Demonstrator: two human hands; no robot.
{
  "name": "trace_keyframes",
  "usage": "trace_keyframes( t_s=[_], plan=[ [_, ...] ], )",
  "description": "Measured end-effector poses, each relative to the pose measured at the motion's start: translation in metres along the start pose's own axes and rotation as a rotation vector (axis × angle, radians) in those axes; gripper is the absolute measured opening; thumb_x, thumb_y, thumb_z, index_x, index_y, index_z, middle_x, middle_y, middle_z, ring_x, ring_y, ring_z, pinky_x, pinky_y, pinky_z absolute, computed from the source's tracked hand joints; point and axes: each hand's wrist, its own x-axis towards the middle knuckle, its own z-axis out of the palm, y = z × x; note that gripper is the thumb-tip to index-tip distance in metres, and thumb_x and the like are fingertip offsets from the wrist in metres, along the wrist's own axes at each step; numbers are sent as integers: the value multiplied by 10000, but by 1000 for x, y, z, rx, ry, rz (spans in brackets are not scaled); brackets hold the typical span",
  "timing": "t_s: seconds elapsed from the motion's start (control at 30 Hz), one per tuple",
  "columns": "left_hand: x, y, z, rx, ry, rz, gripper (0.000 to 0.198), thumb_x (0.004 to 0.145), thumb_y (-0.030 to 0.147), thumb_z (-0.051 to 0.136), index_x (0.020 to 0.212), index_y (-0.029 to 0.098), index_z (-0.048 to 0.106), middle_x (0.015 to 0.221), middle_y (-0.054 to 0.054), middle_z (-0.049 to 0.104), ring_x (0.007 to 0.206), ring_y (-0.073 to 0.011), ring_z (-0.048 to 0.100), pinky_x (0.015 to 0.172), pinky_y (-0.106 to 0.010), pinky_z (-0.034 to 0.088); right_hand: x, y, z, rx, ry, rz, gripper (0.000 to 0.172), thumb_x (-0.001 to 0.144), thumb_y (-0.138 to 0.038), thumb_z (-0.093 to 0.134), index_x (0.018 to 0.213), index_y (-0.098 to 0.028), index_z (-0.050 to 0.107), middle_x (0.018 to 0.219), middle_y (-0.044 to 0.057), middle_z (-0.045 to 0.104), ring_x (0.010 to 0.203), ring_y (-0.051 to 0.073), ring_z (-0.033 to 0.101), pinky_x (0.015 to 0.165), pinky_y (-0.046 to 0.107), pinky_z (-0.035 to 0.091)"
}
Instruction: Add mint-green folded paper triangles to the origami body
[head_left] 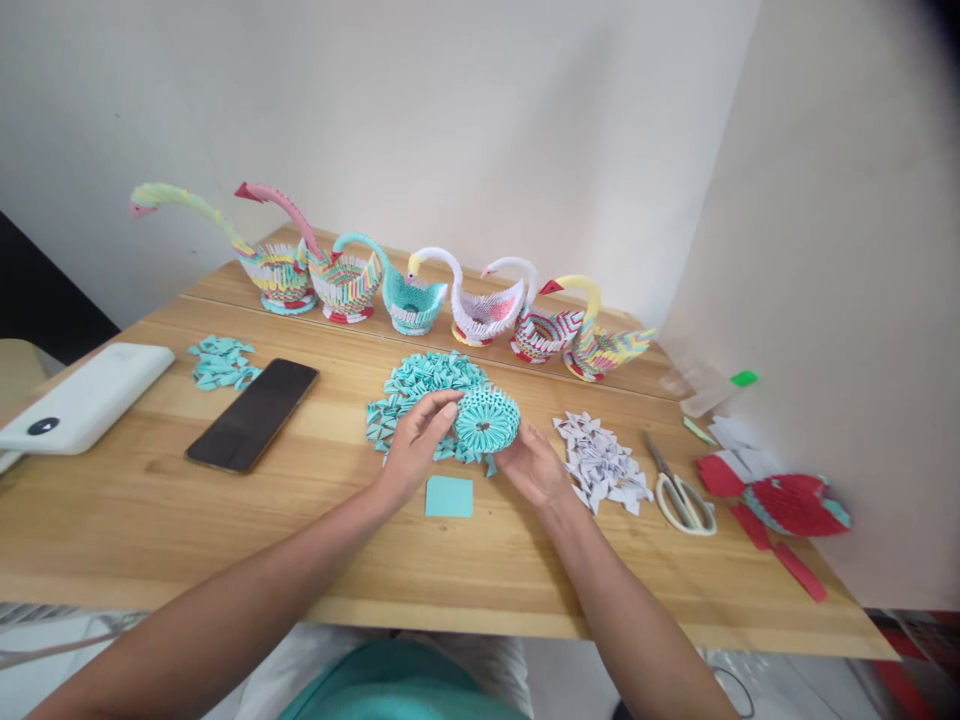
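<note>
A round teal ring of folded paper pieces [487,418] is held upright above the wooden table [150,520], between both my hands. My left hand [414,443] grips its left side, fingers curled over the top edge. On its lower right edge, my right hand [531,466] supports the ring from beneath. Behind it lies a heap of loose teal folded triangles [420,385]. A flat teal paper rectangle [449,497] rests on the table just below my hands.
Several paper swans [480,305] stand in a row along the back. A black phone [253,414], a white power bank [82,397] and a small teal pile [220,361] lie left. White folded pieces [604,462], scissors [679,490] and red paper parts [787,505] lie right.
</note>
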Motion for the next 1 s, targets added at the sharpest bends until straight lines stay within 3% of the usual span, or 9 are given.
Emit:
trace_keyframes(
  t_s=[0.2,0.37,0.47,0.6,0.77,0.9,1.0],
  plan=[
    [1,-2,-1,15,2,-13,409,852,485,627,1106,170,681,1026,-76,685,848,-176,604,734,-279,507,1,-3,4,-105,5,-37,394,711,-592,778,903,-250,743,977,57,773,846,239,703,806,396,595],
    [0,-4,-1,59,12,34,420,929,504,517,1176,192,655,1218,-99,636,1104,-223,582,883,-316,502,-3,-4,6,-194,6,-112,399,728,-566,780,974,-252,747,1003,57,772,892,235,707,840,394,572],
    [1,-7,0,-48,-66,-5,512,918,550,519,1280,194,581,1325,-131,575,1161,-250,570,887,-351,523,-5,-3,3,-337,94,-228,269,767,-478,773,921,-257,757,933,29,774,847,205,702,818,353,559],
    [4,-13,3,-207,-215,-90,772,766,493,753,1425,242,438,1422,-146,503,1199,-279,564,944,-403,512,-8,-7,6,-614,109,-354,201,794,-418,746,923,-268,776,1000,33,773,969,242,696,931,406,529],
    [7,-18,4,-316,-196,-170,801,684,433,840,1379,250,485,1330,-119,576,1143,-267,600,946,-405,511,-10,-15,12,-809,42,-504,235,811,-480,722,930,-290,792,995,39,780,1025,272,695,1081,479,431],
    [6,-18,5,-469,-170,-241,710,714,444,819,1323,244,512,1218,-96,650,1048,-244,657,890,-406,549,-13,-20,11,-818,68,-471,417,944,-562,500,1067,-272,773,1104,70,766,1129,275,665,1052,448,460],
    [6,-17,5,-550,-162,-273,547,755,443,789,1206,227,569,1138,-75,689,994,-226,684,897,-414,556,-15,-21,12,-821,77,-463,447,959,-559,473,1068,-247,774,1103,84,766,1140,274,659,1024,421,481]
  ],
)
